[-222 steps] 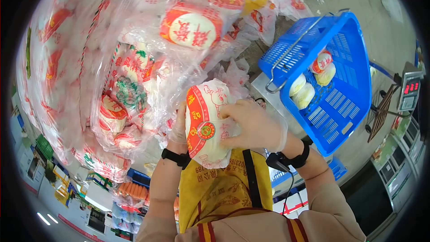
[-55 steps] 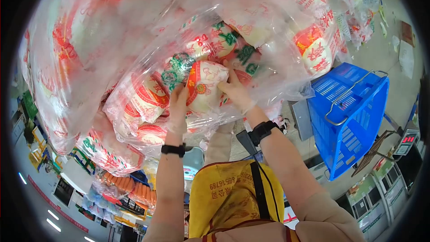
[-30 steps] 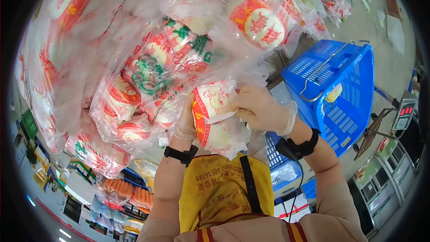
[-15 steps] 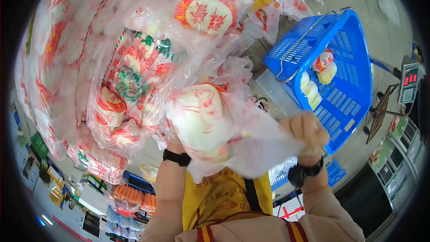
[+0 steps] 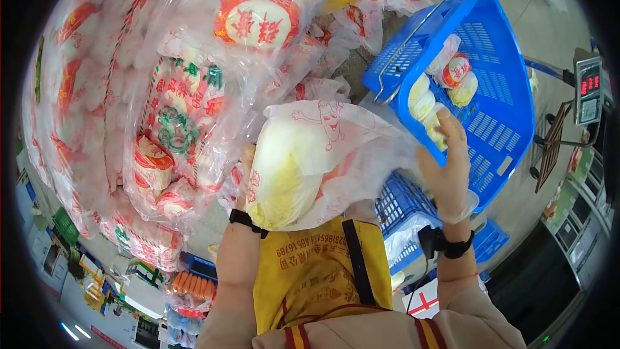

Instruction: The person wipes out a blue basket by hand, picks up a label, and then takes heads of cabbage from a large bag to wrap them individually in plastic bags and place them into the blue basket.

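While the left hand [image 5: 247, 158] grips the napa cabbage [image 5: 284, 178], the right hand [image 5: 449, 168] has drawn its printed bag [image 5: 336, 136] open toward three o'clock, fingers loosely spread by the blue basket [image 5: 497, 90].

The left hand [image 5: 247, 158] is almost wholly hidden behind the pale bagged cabbage in its printed clear plastic wrapper [image 5: 294, 168]; only fingertips show at the cabbage's left edge, so its grip cannot be read. The gloved right hand [image 5: 447, 171] covers part of the near rim of the blue slotted plastic basket [image 5: 497, 84], and whether its fingers pinch the wrapper's loose end cannot be told. The big stack of clear sacks of wrapped cabbages [image 5: 148, 77] runs off the top and left of the view. The red digits on the grey scale display [image 5: 589, 85] at far right are too small to read.
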